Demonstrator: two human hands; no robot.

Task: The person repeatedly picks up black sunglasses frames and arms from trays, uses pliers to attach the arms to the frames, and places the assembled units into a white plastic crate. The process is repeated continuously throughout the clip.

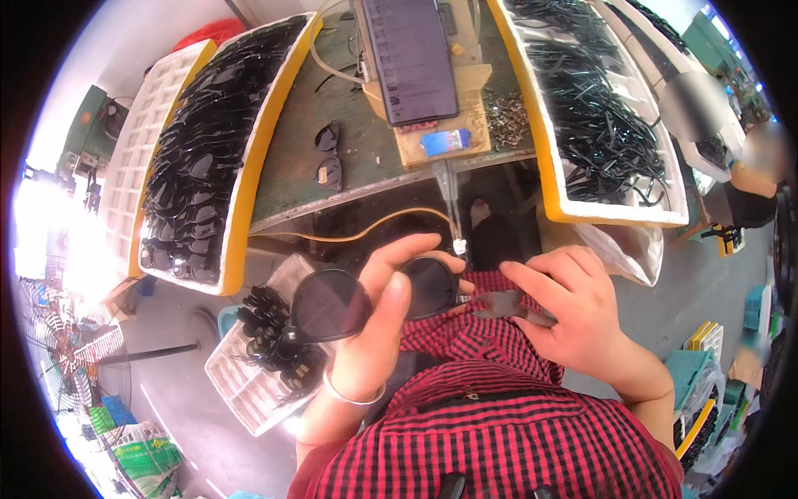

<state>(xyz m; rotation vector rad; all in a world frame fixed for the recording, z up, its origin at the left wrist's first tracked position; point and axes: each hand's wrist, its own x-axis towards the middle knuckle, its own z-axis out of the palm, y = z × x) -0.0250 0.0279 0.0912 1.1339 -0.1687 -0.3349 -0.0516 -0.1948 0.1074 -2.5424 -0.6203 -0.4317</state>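
My left hand (378, 320) grips a pair of round dark sunglasses (332, 306) by the bridge, thumb over the front, above my lap. My right hand (573, 312) pinches a dark temple arm (499, 304) at the right end of the sunglasses frame. A thin metal tool tip (456, 241) hangs from the bench edge just above the glasses. My red and black checked shirt (499, 416) fills the lower middle.
A green workbench (291, 158) holds a phone on a wooden block (409, 58), two loose dark lenses (328, 154) and a heap of small screws (505, 116). White foam trays of sunglasses fronts (199, 150) and temple arms (598, 108) flank it. A smaller tray (249, 374) sits low left. People stand at the far right.
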